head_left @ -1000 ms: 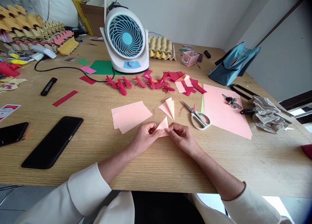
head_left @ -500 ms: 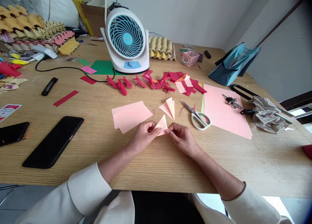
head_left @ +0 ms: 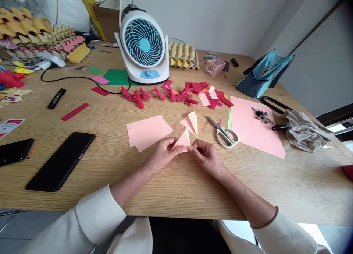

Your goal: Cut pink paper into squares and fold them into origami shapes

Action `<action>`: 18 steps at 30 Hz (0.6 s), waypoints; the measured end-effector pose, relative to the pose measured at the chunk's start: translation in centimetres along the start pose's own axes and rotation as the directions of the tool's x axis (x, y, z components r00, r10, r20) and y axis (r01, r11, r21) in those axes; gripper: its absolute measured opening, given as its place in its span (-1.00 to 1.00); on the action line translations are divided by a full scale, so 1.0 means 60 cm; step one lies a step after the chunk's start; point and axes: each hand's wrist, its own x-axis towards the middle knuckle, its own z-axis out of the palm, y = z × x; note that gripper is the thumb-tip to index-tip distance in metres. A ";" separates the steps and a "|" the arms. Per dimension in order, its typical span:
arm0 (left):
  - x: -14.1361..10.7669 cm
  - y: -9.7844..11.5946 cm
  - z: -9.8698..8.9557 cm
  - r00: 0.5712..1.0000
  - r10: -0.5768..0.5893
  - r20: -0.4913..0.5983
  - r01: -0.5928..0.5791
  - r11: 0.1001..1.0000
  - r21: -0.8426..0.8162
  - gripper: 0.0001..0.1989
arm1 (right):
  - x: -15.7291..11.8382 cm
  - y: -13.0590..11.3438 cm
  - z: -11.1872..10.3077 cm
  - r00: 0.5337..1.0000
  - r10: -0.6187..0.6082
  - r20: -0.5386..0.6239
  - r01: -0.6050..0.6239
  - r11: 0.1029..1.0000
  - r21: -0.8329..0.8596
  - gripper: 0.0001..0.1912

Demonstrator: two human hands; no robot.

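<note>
A small folded pink paper [head_left: 184, 139], with a pointed top, is held between my two hands just above the table. My left hand [head_left: 164, 153] pinches its left lower side between thumb and fingers. At its right lower corner, my right hand [head_left: 207, 157] is closed with thumb against fingers; the fingers partly hide that corner. Just beyond lies another folded pink paper [head_left: 193, 123], fanned into points. Two flat pink paper pieces [head_left: 150, 132] overlap to the left. White-handled scissors [head_left: 224, 134] rest to the right, blades pointing away and left.
Red folded paper pieces [head_left: 138, 98] lie in a row before a white fan [head_left: 145, 44]. Pink sheets [head_left: 253, 129] with keys [head_left: 263, 116] are at right, near a teal bag [head_left: 266, 73]. Two phones, one a large black phone [head_left: 61, 162], and a marker [head_left: 56, 98] lie left.
The folded pink paper has shifted very slightly to the right and up in my fingers. Both hands stay in nearly the same place, still pinching it.
</note>
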 end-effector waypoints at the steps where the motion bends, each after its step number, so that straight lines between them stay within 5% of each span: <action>1: 0.000 -0.001 -0.001 1.000 -0.002 -0.002 0.002 1.000 0.018 -0.64 | 0.000 0.001 0.000 1.000 -0.003 -0.003 0.003 1.000 0.007 -0.63; 10: 0.001 -0.003 -0.011 0.998 -0.065 0.025 0.063 0.994 0.085 -0.62 | 0.002 0.007 -0.001 0.996 -0.006 -0.090 0.010 0.999 0.043 -0.61; 18: 0.002 -0.008 -0.005 0.997 0.081 0.000 -0.078 0.952 0.296 -0.63 | 0.002 0.000 0.000 0.997 0.039 0.065 -0.044 0.995 0.088 -0.66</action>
